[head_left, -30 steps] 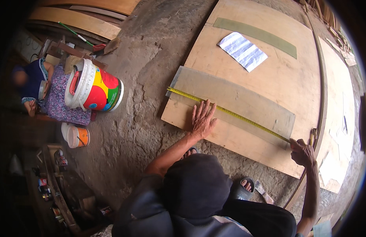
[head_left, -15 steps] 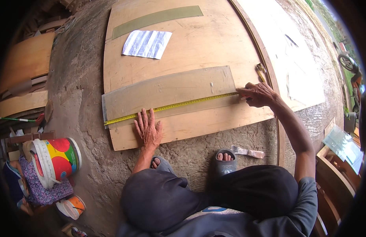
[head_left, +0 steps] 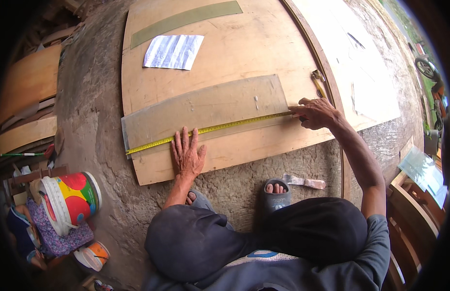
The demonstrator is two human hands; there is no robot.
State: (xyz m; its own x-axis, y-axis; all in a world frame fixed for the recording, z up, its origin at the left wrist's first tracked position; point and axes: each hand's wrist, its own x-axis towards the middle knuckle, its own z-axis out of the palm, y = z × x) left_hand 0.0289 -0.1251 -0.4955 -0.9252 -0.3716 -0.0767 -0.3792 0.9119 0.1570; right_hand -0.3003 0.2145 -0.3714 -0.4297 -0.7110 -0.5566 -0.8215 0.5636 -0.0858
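My left hand [head_left: 188, 155] lies fingers apart on the plywood board [head_left: 244, 53], its fingertips over an extended yellow tape measure [head_left: 242, 121]. The tape runs along the lower part of a long translucent sheet [head_left: 200, 99], from its left end to my right hand [head_left: 316, 114], whose bent fingers are closed on the tape's right end. A metal-and-yellow tool [head_left: 318, 82], too small to name, rests just beyond that hand. Higher on the board are a green strip [head_left: 186, 22] and a striped blue-white piece [head_left: 172, 51].
A scraper [head_left: 306, 182] lies beside my sandalled foot [head_left: 276, 196]. Paint buckets [head_left: 74, 196], stacked boards [head_left: 26, 87] and a co-worker [head_left: 18, 228] are on the left. A white board [head_left: 356, 53] is beyond a wooden strip; glass panes [head_left: 419, 174] and a motorbike [head_left: 428, 70] are far right.
The camera view has swung round since a second ago, so the board now appears straighter and further left. Both hands stay at the tape, with only slight shifts.
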